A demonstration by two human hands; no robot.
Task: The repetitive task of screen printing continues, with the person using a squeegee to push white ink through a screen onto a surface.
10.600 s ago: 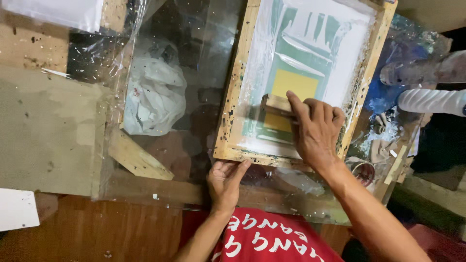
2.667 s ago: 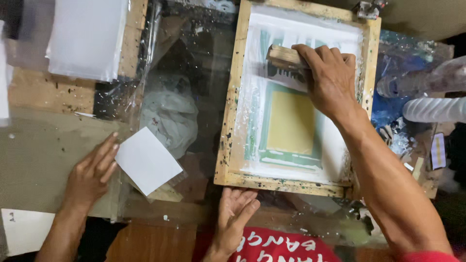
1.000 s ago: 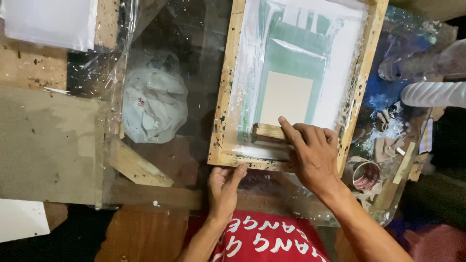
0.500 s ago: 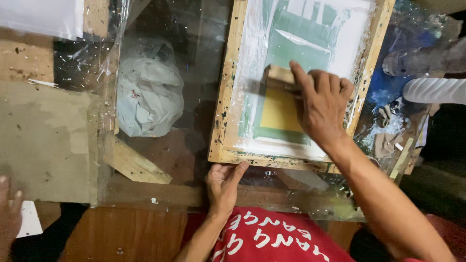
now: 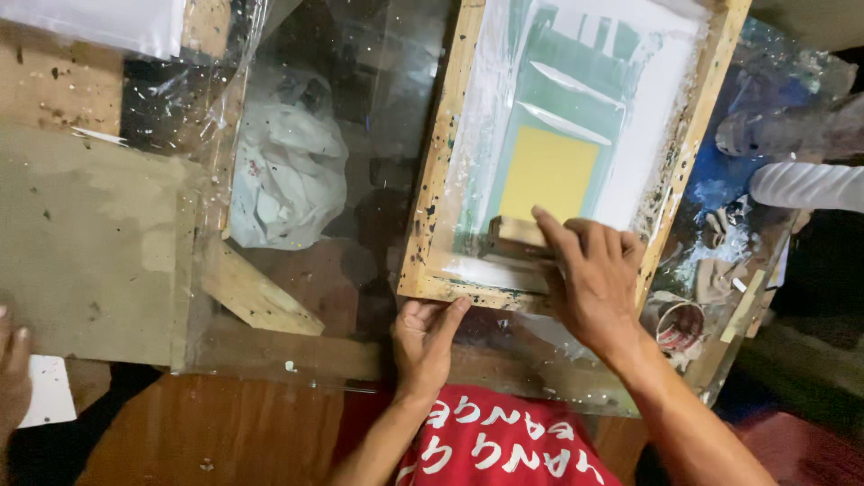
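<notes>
A wooden-framed printing screen (image 5: 441, 180) lies flat on a glass-topped bench. Its mesh is green and white, with a yellow rectangle (image 5: 549, 173) showing through the middle. My right hand (image 5: 589, 279) presses down on a wooden squeegee (image 5: 515, 236) close to the frame's near rail, with fingers spread over its top. My left hand (image 5: 427, 337) rests flat below the frame's near left corner, fingertips touching the wood, and holds nothing.
A crumpled white plastic bag (image 5: 286, 175) and a wooden slat (image 5: 256, 292) lie under the glass to the left. A co-worker's hand (image 5: 11, 373) and a white card (image 5: 49, 391) are at the left edge. A small tin (image 5: 675, 326) stands on the right, near a white sleeve (image 5: 805, 184).
My right hand has pulled the squeegee from the middle of the screen down to the near rail, uncovering the yellow rectangle. My left hand has stayed at the frame's corner.
</notes>
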